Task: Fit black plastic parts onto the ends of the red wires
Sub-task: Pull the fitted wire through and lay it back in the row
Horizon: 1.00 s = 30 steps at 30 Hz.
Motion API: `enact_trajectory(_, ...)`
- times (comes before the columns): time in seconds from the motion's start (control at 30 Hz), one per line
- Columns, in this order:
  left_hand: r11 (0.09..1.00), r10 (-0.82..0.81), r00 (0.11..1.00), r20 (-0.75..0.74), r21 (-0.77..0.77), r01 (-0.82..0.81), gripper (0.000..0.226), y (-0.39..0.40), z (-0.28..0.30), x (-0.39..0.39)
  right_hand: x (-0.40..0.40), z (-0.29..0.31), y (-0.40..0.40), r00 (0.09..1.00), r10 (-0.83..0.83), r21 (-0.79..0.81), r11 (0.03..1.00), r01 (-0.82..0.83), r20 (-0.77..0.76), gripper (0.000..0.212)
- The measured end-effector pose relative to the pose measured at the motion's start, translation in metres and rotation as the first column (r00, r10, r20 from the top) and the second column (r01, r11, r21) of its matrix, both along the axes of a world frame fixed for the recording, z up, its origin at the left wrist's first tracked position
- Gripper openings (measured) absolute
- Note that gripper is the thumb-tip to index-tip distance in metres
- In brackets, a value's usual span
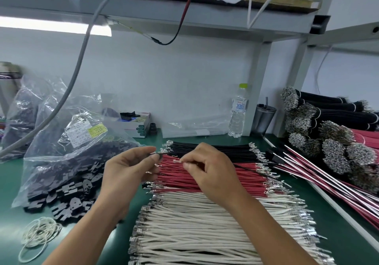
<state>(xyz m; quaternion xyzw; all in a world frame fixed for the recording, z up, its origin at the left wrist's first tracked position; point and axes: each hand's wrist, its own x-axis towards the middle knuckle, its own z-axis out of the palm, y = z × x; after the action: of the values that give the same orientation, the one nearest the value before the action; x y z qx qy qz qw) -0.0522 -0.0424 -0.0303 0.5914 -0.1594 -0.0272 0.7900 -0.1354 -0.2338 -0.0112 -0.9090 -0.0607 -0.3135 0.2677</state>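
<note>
Your left hand [131, 166] pinches a small black part [160, 155] between thumb and forefinger, just above the red wires [209, 177] on the green mat [338, 232]. Your right hand [207, 170] curls beside it, fingertips [186, 164] pinching a wire end whose metal terminal [178, 161] points at the part, close but apart. More black parts [67, 190] spill from the bag [61, 141] at your left.

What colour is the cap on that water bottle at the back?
Bright green, on the clear water bottle standing by the wall; the head view shows it.
</note>
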Motion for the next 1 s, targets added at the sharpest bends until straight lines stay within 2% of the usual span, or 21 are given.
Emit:
enact_trajectory(0.17, 0.969, -0.246, 0.967, -0.067, -0.043, 0.244, 0.033, 0.000, 0.001, -0.006, -0.015, -0.008, 0.002, 0.997, -0.012, 0.138, 0.990, 0.001, 0.082, 0.005)
enact_trajectory(0.4, 0.944, -0.325, 0.939, -0.110, -0.104, 0.314, 0.040, 0.000, 0.001, -0.005, -0.017, -0.008, 0.003, 0.984, 0.052, 0.254, 0.963, -0.095, 0.170, 0.009)
enact_trajectory(0.67, 0.923, -0.383, 0.915, -0.128, -0.105, 0.371, 0.040, -0.001, 0.001, -0.008, -0.016, -0.009, 0.007, 0.979, 0.088, 0.214, 0.968, -0.127, 0.184, 0.003)
enact_trajectory(0.87, 0.918, -0.395, 0.911, -0.122, -0.101, 0.384, 0.038, 0.000, 0.001, -0.008, -0.018, -0.007, 0.010, 0.980, 0.030, 0.066, 0.997, -0.044, 0.198, 0.006)
enact_trajectory(1.0, 0.925, -0.378, 0.920, -0.105, -0.088, 0.369, 0.038, 0.000, 0.002, -0.008, -0.019, -0.005, 0.010, 0.991, 0.021, -0.002, 1.000, -0.021, 0.132, 0.009)
